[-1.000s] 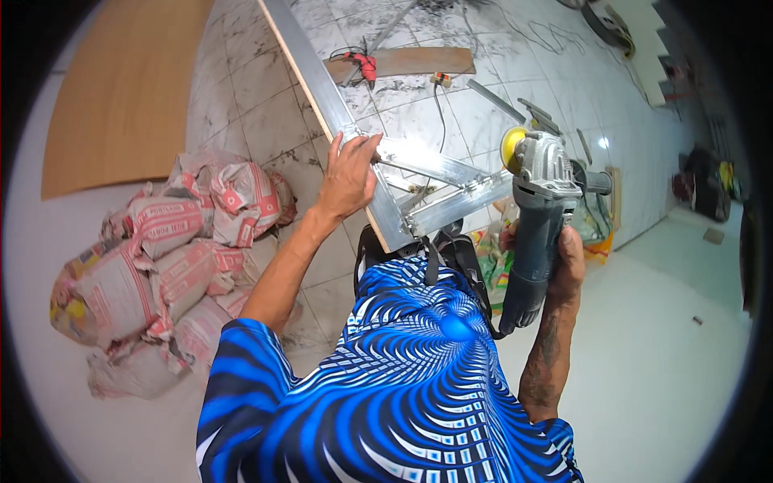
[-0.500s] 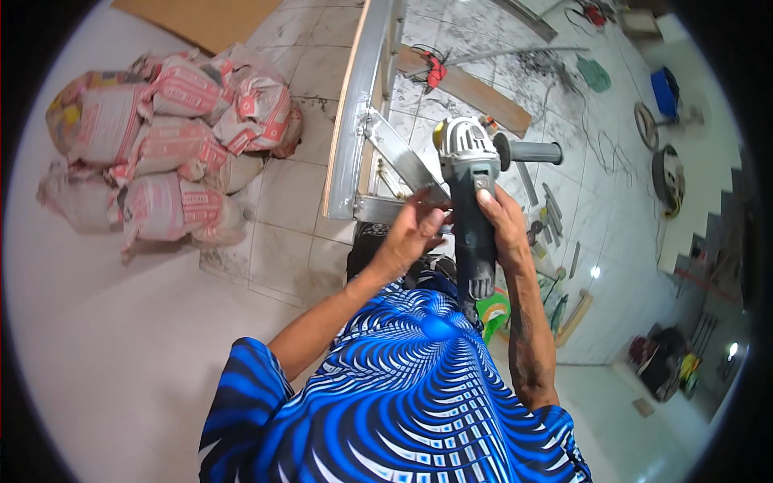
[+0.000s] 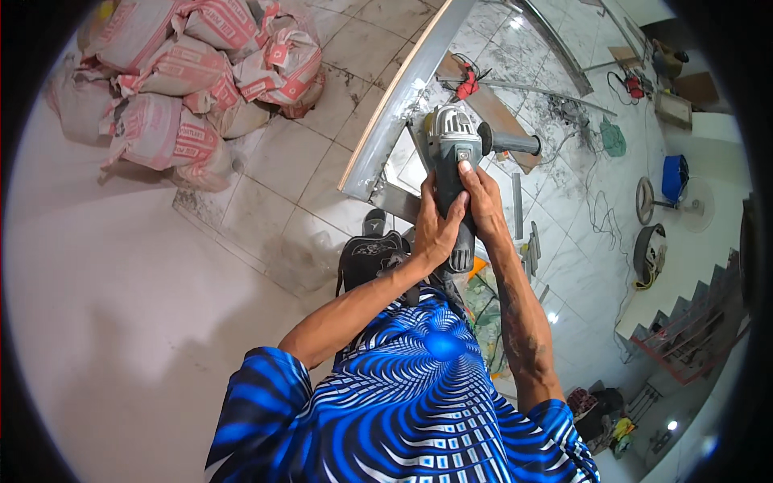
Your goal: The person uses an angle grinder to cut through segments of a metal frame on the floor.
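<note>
A grey-and-black angle grinder (image 3: 453, 138) lies lengthwise in front of me, its metal head pointing away. My right hand (image 3: 486, 208) grips its body from the right, with the thumb on top by the switch. Wrapped against the left side of the same body is my left hand (image 3: 440, 230), fingers closed. A black side handle (image 3: 515, 143) sticks out to the right of the head, held by neither hand. Just beyond and left of the grinder stands a grey metal frame (image 3: 394, 115); the grinder covers part of its corner. The disc is hidden from view.
Stacked red-and-white sacks (image 3: 181, 68) lie at the far left. On the tiled floor beyond are a red corded tool (image 3: 467, 82), a wooden board (image 3: 503, 117), metal offcuts (image 3: 532, 249), a green cloth (image 3: 613, 137) and loose cable. Stairs (image 3: 684, 318) rise at the right.
My left hand has moved from beside the metal frame onto the grinder's body. The view has turned, so the sacks sit higher and the frame slants more.
</note>
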